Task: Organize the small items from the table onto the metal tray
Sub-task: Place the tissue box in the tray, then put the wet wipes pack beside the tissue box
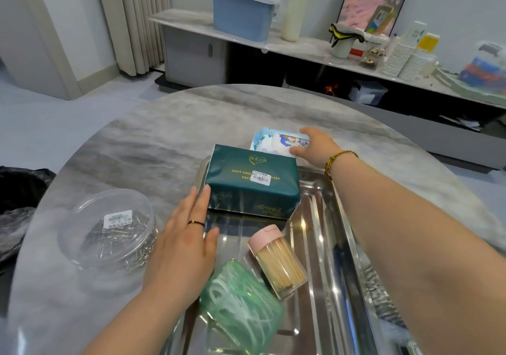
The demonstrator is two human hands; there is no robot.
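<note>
The metal tray (331, 245) lies on the round marble table (153, 141) and holds three things: a dark green tissue pack (252, 182) at its 12 o'clock end, a clear toothpick jar (279, 264) with a pink cap lying tilted near the middle, and a green translucent box of floss picks (241, 302) at about 7 o'clock, leaning over the tray's left rim. Off the tray at 9 o'clock sits a clear round plastic tub (109, 231) with a label on its lid, filled with small metal pins or clips; which, I cannot tell. The left hand (183, 247) rests flat with fingers spread, fingertips touching the tissue pack's left end, gripping nothing. The right hand (317, 146) reaches past the tray to 12 o'clock, thumb and fingers closed around a small blue-and-white printed packet (276, 142) just behind the tissue pack; whether the packet touches the table is hidden by the pack. The tray's near end is cut off by the frame, and the right forearm covers part of its right rim.
</note>
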